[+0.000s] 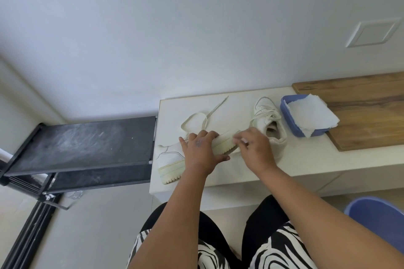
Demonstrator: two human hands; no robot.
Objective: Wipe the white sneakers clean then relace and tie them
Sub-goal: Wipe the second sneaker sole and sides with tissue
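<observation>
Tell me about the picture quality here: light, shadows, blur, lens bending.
Head view: soft, even light, with no hard shadows or glare on the white bench; wide-angle bending tilts the wall and curves the black rack; right hand slightly blurred at the fingertips, where whatever it pinches against the near sneaker cannot be made out; left hand and far sneaker fairly sharp; pale shoes blend into the bench.

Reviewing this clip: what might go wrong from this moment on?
The near sneaker lies on its side with its heel at the bench corner, so a hard wipe by the right hand might push it off despite the left hand's grip. The loose lace behind could snag and get dragged along.
</observation>
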